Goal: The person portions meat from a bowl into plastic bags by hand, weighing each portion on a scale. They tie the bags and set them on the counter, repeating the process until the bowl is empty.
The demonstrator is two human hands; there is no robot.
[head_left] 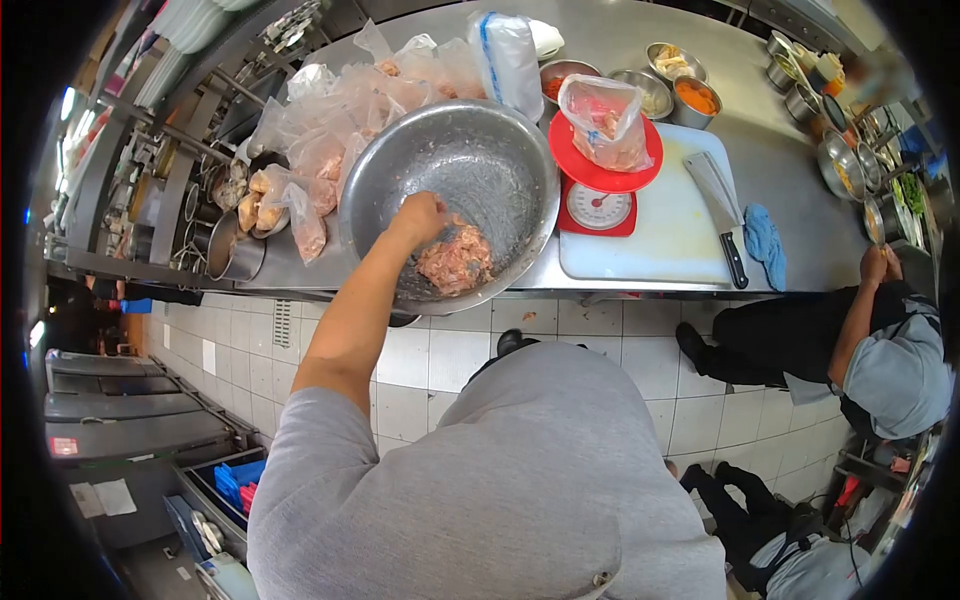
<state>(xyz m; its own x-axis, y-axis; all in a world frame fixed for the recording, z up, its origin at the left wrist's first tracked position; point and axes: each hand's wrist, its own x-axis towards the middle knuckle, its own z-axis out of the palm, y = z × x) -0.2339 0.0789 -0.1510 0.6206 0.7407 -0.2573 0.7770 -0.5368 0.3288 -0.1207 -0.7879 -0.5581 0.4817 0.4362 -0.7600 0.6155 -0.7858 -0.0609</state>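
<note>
My left hand (421,216) reaches down into a large metal bowl (452,118), its fingers curled together. Whatever they hold, if anything, is hidden. Just below and to the right of the hand, a heap of raw minced or chopped meat (458,262) lies in the bowl, with wet smears across the metal. My right hand is out of sight. To the right of the bowl, a red kitchen scale (598,212) with a round dial carries a red plate (640,168). An open clear plastic bag of meat (606,130) rests on that plate.
Tied bags of meat (345,110) crowd the bowl's left side. A cleaver (712,185) lies on the white cutting board (640,250), beside a blue cloth (764,245). Bowls of ingredients (697,97) stand behind. Two other people (895,365) are at the right.
</note>
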